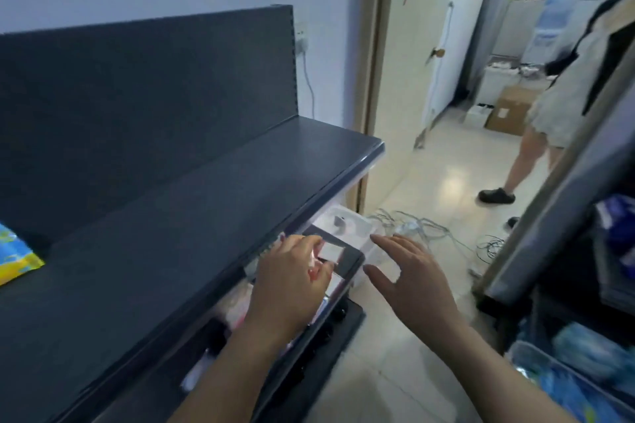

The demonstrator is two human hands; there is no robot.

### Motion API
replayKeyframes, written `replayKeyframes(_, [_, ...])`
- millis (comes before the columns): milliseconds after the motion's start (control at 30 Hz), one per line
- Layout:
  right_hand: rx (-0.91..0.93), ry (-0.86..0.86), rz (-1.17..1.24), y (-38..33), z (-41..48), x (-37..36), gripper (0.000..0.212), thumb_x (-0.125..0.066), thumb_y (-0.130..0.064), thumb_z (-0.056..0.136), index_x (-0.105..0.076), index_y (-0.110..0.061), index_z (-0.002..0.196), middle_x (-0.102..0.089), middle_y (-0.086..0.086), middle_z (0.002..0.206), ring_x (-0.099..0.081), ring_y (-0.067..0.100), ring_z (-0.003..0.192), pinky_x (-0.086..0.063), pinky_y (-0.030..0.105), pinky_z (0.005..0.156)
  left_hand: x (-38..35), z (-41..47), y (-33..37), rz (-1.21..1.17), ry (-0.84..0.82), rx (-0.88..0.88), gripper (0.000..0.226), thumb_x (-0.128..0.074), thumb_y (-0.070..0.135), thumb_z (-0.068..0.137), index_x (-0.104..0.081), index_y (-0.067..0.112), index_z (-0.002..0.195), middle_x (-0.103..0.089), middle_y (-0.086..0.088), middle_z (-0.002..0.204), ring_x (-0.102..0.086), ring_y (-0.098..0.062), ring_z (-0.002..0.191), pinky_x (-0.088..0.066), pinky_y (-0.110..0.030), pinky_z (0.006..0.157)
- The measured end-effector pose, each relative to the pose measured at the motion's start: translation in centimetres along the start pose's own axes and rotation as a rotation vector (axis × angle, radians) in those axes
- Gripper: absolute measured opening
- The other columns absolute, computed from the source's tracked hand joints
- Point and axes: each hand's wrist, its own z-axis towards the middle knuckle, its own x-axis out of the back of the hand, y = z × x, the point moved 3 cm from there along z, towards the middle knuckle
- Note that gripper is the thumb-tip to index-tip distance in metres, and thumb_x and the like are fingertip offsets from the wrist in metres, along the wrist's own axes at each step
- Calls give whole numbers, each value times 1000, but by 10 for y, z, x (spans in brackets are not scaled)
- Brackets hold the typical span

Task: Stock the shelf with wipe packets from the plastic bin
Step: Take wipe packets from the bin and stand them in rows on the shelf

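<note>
My L hand (292,280) pinches a white wipe packet (332,252) over the lower shelf (351,263), under the dark top shelf (206,209). R hand (414,273) is apart to the right, fingers spread, holding nothing. Clear plastic bin (347,221) sits on the tile floor (429,175) just beyond, cables (433,228) beside it. A person (577,79) stands far right.

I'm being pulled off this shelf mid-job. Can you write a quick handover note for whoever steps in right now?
Left hand: reaching under the top shelf, fingers curled on a dark packet with a white label.
Right hand: open, fingers spread, holding nothing, beside the shelf end.
Bin with blue packets: bottom right.
Done: one blue-yellow packet lies on the top shelf, far left; the lower level is too blurred to judge.
Left: probably set down the held packet, then bring more from the bin.
</note>
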Motion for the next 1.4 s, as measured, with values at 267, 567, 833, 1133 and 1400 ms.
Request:
replayKeyframes(267, [-337,32,-95,181,-97,100,45,-67,-34,83,-60,-21,125,-62,-2,122,-53,18,118,-41,36,102,-147,-14,149,-48,-287,-149,42,-55,41,89,-54,25,128,-57,5,127,-53,-17,113,-43,-35,98])
replayKeyframes(567, [-730,59,-116,326,-208,166,44,-58,-37,90,-53,-25,132,-54,-4,134,-44,14,126,-35,31,105,-290,-39,265,-57,-614,-195,41,-53,42,90,-54,25,127,-57,5,125,-55,-16,109,-45,-34,95])
replayKeyframes(833, [-972,110,-46,402,-249,156,39,-62,-28,90,-59,-16,126,-61,3,127,-53,20,118,-40,30,98,-402,-30,295,-51,-884,-140,35,-55,37,89,-59,22,120,-64,4,116,-59,-17,105,-47,-31,92])
replayKeyframes(1133, [-1291,249,113,474,-265,105,37,-67,-26,85,-64,-20,121,-65,5,122,-57,22,114,-46,35,95,-523,-19,300,39,-1116,-102,20,-57,20,87,-46,20,70,-62,-9,75,-59,-23,72,-43,-30,66])
replayKeyframes(1400, [-1439,250,134,527,-289,58,38,-64,-29,87,-61,-21,124,-61,4,127,-54,22,118,-44,33,97,-620,-34,281,173,-1161,-41,22,-56,18,88,-60,3,104,-64,-15,105,-60,-29,93,-41,-30,67])
